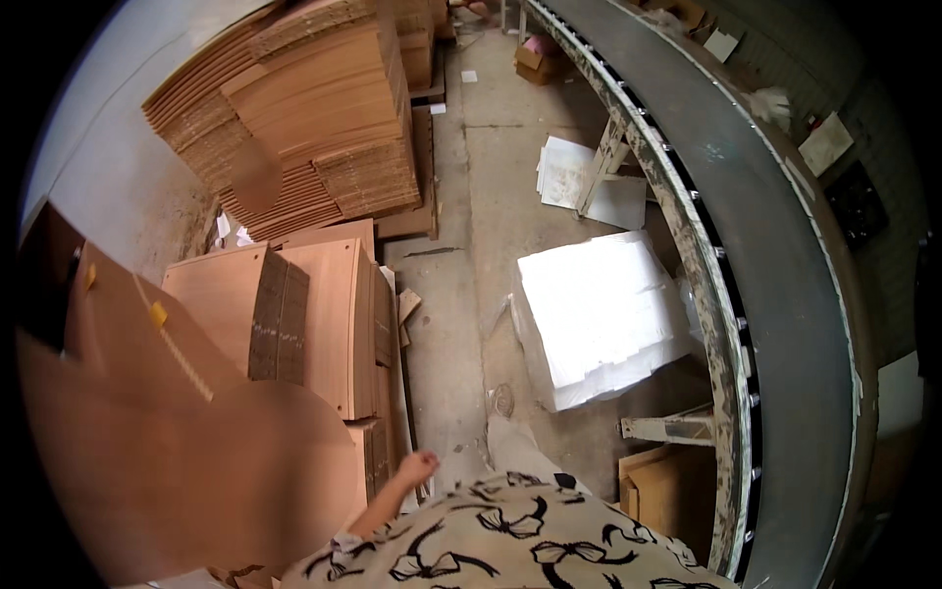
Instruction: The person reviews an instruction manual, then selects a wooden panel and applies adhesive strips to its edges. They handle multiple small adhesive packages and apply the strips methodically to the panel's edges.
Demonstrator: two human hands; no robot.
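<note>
My left hand [422, 467] hangs low beside my body, its fingers curled in and nothing seen in them. It is nearest to the stacked flat brown cardboard [329, 324] on the left and does not seem to touch it. My right hand is out of view. Ahead and to the right, a large white wrapped block [599, 309] sits on the floor, next to the conveyor's legs. A blurred round patch covers part of the cardboard at the lower left.
A curved conveyor with a dark belt [726, 157] runs along the right side. Taller cardboard stacks [324, 98] stand at the far left by a wall. White sheets [566, 172] and an open carton [542, 67] lie near the conveyor's legs. A concrete floor aisle [442, 294] runs between.
</note>
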